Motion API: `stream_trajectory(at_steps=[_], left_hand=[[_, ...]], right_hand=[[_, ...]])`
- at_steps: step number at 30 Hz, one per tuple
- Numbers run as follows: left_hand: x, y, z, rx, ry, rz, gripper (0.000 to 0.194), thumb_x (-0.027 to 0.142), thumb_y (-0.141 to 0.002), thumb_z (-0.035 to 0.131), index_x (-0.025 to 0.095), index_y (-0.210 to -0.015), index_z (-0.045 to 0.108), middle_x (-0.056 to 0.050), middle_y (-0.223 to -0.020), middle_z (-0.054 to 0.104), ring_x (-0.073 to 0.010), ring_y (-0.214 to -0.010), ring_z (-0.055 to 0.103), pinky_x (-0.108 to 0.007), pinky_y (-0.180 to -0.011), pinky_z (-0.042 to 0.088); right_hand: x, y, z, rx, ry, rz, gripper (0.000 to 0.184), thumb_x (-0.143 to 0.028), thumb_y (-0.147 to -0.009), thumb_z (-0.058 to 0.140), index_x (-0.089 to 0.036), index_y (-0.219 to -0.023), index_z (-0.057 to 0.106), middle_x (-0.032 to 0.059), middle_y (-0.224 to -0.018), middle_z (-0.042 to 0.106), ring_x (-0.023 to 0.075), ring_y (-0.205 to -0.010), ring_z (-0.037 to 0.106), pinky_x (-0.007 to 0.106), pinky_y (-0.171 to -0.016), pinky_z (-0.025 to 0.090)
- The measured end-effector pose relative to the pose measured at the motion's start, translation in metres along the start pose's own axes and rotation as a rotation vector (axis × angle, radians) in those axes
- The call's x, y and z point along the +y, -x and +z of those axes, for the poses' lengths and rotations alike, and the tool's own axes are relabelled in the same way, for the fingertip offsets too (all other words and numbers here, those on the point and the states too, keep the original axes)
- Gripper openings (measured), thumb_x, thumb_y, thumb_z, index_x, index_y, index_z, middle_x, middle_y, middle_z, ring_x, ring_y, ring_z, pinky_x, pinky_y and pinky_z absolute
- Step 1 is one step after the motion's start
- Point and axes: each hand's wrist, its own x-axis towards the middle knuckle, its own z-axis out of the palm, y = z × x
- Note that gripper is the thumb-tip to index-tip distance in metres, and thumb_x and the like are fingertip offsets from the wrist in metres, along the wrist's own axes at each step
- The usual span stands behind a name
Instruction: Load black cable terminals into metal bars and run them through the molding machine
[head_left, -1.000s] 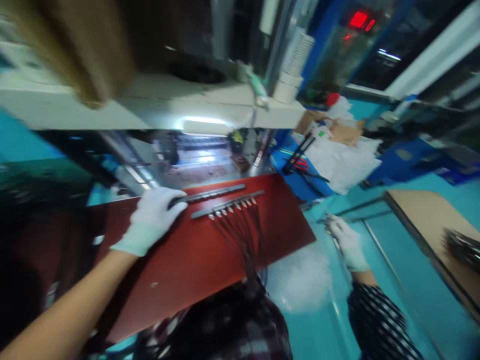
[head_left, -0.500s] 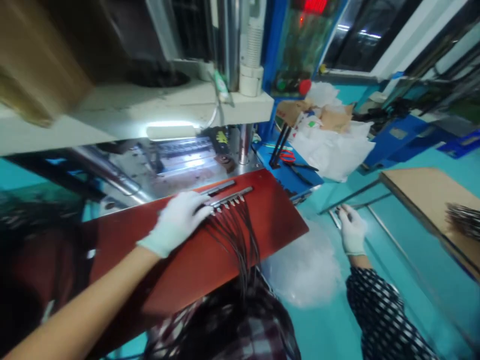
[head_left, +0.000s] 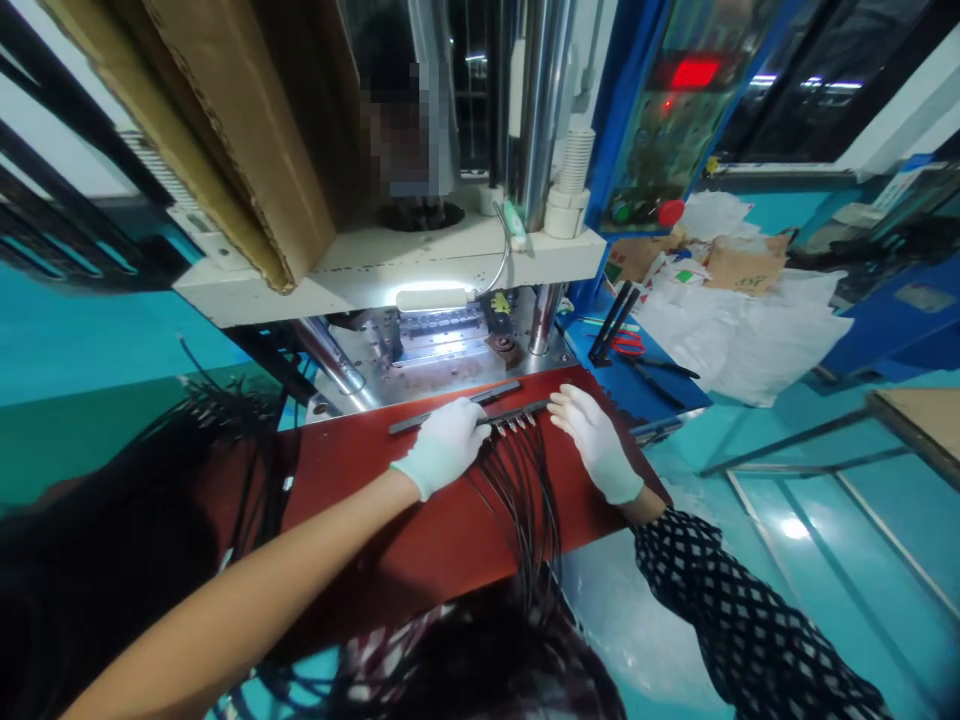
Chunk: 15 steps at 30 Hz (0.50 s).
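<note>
Where the left hand (head_left: 448,444) grips, the strip (head_left: 517,412) extends toward the right hand (head_left: 594,440)

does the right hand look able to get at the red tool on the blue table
Probably yes: the right hand is close by, and nothing seems to stand between it and the red tool; the black posts on the blue table are just to the left.

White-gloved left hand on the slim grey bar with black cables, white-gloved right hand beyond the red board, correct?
No: the head view shows the right hand over the red board, at the right end of the grey bar. The left hand is on that bar.
</note>
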Motion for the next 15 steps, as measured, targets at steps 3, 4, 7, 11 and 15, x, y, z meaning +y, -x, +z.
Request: stream_trajectory(at_steps=[3,4,7,11,15], left_hand=[[-0.012,0.001,-0.017,0.031,0.111,0.025,0.014,0.026,-0.094,0.052,0.018,-0.09,0.063,-0.006,-0.091,0.066,-0.0207,-0.086,0.064,-0.034,-0.081,0.052],[-0.017,-0.002,-0.025,0.056,0.16,0.041,0.015,0.027,-0.094,0.052,0.019,-0.09,0.063,-0.006,-0.091,0.066,-0.0204,-0.087,0.063,-0.034,-0.082,0.052],[-0.036,-0.02,-0.046,0.177,0.254,0.068,0.018,0.03,-0.094,0.051,0.018,-0.093,0.065,-0.007,-0.098,0.068,-0.0223,-0.094,0.063,-0.038,-0.089,0.051],[-0.067,-0.055,-0.059,0.278,0.196,0.068,0.023,0.032,-0.094,0.052,0.016,-0.099,0.068,-0.009,-0.108,0.069,-0.0241,-0.105,0.063,-0.041,-0.1,0.049],[-0.102,-0.091,-0.057,0.286,0.147,0.037,0.024,0.025,-0.095,0.049,0.014,-0.099,0.069,-0.012,-0.108,0.072,-0.0244,-0.105,0.065,-0.042,-0.1,0.049]], right_hand=[[0.001,0.019,0.005,-0.028,-0.345,0.165,0.055,-0.049,-0.078,0.076,-0.024,-0.123,0.056,0.0109,-0.129,0.063,0.0237,-0.12,0.062,0.044,-0.109,0.043],[0.001,0.029,0.009,-0.115,-0.427,0.269,0.057,-0.05,-0.074,0.079,-0.024,-0.12,0.057,0.0108,-0.125,0.066,0.024,-0.116,0.064,0.045,-0.107,0.044],[-0.001,0.06,0.03,-0.516,-0.578,0.719,0.058,-0.052,-0.075,0.078,-0.019,-0.119,0.059,0.0129,-0.113,0.07,0.0259,-0.107,0.067,0.051,-0.104,0.044],[-0.003,0.071,0.067,-0.722,-0.529,0.773,0.041,-0.046,-0.084,0.073,-0.012,-0.106,0.065,0.0013,-0.073,0.064,0.0214,-0.082,0.071,0.052,-0.098,0.046],[-0.007,0.025,0.107,-0.723,-0.459,0.505,0.043,-0.056,-0.086,0.069,-0.014,-0.083,0.063,-0.0102,-0.051,0.039,0.0098,-0.054,0.056,0.047,-0.092,0.05]])
